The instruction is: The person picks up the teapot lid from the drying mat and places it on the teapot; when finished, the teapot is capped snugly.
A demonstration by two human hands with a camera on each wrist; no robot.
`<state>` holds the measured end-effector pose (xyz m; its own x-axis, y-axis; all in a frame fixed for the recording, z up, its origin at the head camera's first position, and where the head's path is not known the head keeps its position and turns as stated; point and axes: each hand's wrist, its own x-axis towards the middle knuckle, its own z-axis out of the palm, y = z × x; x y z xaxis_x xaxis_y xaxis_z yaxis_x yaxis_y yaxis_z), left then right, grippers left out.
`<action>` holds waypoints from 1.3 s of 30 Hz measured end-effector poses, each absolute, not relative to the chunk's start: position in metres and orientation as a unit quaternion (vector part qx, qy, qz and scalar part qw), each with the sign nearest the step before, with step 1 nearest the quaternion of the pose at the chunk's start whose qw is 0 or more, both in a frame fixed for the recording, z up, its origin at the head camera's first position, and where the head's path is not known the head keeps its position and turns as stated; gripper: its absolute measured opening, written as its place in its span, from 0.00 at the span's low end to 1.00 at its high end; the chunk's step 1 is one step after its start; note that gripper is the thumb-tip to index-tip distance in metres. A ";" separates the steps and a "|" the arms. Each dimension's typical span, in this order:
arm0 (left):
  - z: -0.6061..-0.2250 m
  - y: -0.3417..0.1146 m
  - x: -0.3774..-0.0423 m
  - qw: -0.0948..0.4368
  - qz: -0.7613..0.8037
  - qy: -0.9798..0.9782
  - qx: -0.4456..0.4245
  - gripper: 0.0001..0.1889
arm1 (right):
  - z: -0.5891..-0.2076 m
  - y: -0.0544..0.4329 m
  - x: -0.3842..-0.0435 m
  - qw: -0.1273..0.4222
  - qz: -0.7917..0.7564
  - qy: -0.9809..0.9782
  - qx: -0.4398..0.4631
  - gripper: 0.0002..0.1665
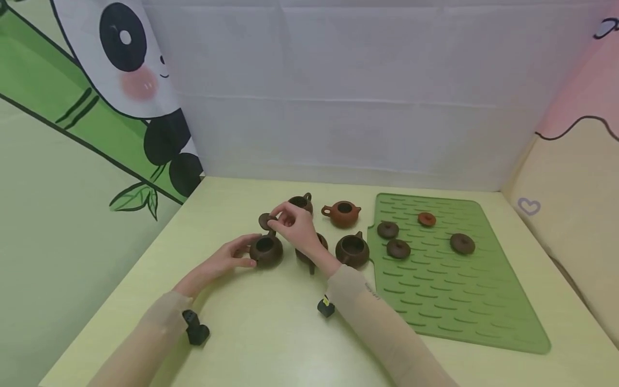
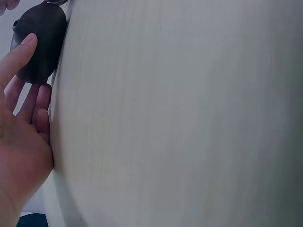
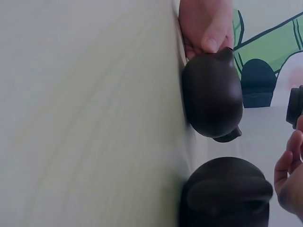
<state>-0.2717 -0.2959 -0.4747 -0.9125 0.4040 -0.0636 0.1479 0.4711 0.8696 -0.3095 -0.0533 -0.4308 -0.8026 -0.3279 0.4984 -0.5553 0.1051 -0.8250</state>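
Observation:
My left hand [image 1: 217,266] steadies a dark brown teapot [image 1: 272,259] with no lid on, at the left end of the group. In the left wrist view its thumb presses one side of the teapot [image 2: 47,45], with the fingers around the other side. Above and behind the teapot's opening, my right hand [image 1: 301,230] pinches a small dark lid [image 1: 264,221], tilted and apart from the pot. The right wrist view shows that lid [image 3: 294,106] at the right edge. Under my right wrist stands another dark teapot [image 1: 303,257], partly hidden.
A dark teapot [image 1: 304,201] and a reddish-brown teapot [image 1: 343,217] stand behind; another dark teapot [image 1: 354,256] is to the right. On the green mat [image 1: 464,301] lie a reddish lid [image 1: 426,219] and dark lids [image 1: 462,244]. A white wall [image 1: 362,134] rises behind the table.

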 end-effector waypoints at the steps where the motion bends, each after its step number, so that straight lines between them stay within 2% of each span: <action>1: -0.475 -0.296 -0.272 0.131 0.488 0.848 0.162 0.36 | -0.432 -0.054 -0.310 0.096 0.593 -0.740 0.303 0.06; 27: -0.473 -0.294 -0.274 0.134 0.482 0.853 0.149 0.37 | -0.442 -0.061 -0.309 0.027 0.478 -0.825 0.299 0.07; 39: -0.479 -0.296 -0.274 0.124 0.476 0.856 0.158 0.36 | -0.446 -0.061 -0.313 -0.003 0.423 -0.846 0.323 0.07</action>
